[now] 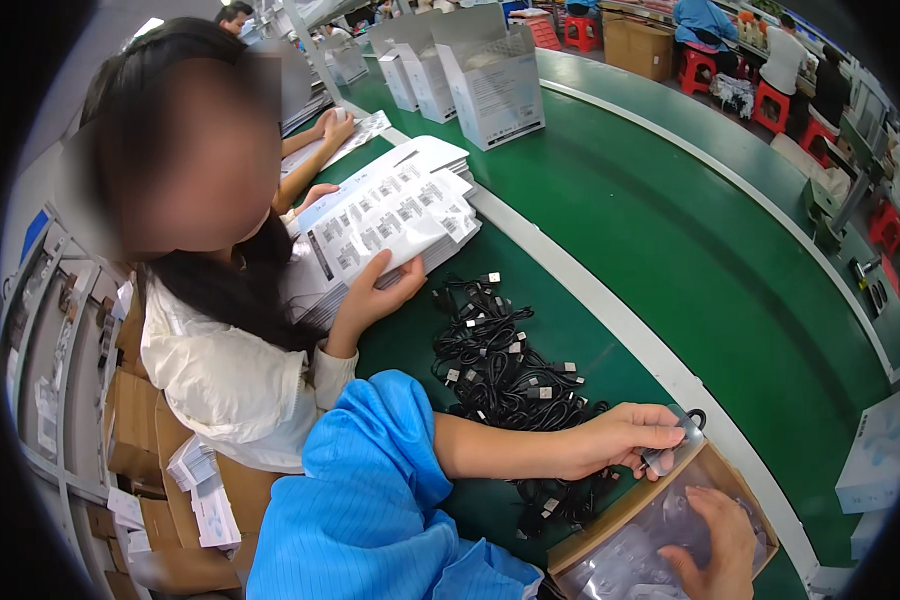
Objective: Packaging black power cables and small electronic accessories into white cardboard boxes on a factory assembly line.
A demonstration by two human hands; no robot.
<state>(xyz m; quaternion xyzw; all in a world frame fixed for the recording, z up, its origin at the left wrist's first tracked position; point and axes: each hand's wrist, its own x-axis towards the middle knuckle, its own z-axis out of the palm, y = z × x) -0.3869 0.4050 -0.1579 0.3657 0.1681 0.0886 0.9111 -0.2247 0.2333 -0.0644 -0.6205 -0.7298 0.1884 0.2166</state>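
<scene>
Black cables [500, 365]: coiled, heaped on the green tabletop [580, 318]; appeared light, pliant and likely to snag on one another; a single coil was best lifted by its bundled middle.
Left hand [625, 437]: thumb and fingers pinched on a clear packet [682, 446], a black loop [699, 417] showing at its far end.
Clear packet: near the box's far rim; looked thin, light and slippery, best gripped by an edge.
Cardboard box [602, 520]: stiff-walled, containing clear bags [625, 567], seemingly filmy and apt to cling; a corner offered the surest hold.
Right hand [720, 545]: thumb and fingers spread wide over the bags; contact could not be told.
Obscured: lower coils, buried or behind the left forearm [500, 447]; packet's contents, masked by fingers and glare; box's near end, cut off below.
</scene>
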